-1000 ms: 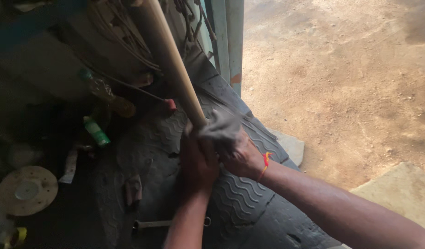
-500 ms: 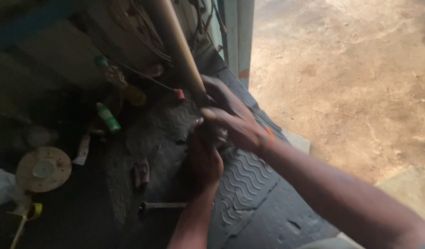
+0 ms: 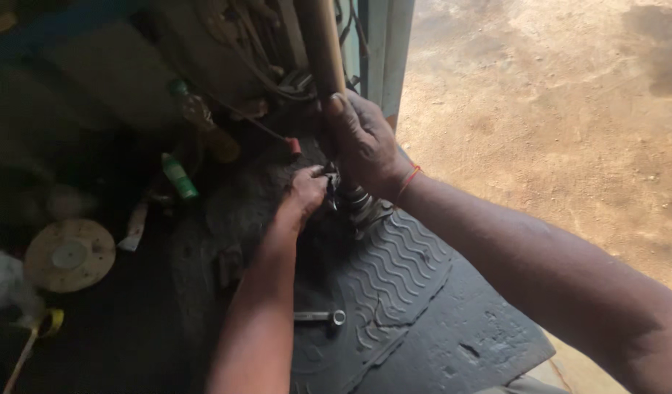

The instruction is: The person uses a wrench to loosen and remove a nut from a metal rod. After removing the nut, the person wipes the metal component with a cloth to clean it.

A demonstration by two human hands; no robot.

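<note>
right hand (image 3: 365, 142) grips wooden pole (image 3: 323, 44) | left hand (image 3: 307, 191) pinches fitting (image 3: 354, 198) below

wires (image 3: 266, 62) and bottles (image 3: 179, 175) crowd the dark left side; a spanner (image 3: 320, 317) lies on the ribbed mat (image 3: 394, 281). open dirt ground (image 3: 554, 124) lies free to the right.

Ribbed rubber floor mat (image 3: 394, 277) carries wrench (image 3: 317, 317), round disc (image 3: 70, 254)

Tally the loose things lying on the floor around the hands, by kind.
Wrench: 1
Green bottle: 1
Amber bottle: 1
Round disc: 1
Yellow tape roll: 1
Total: 5
</note>
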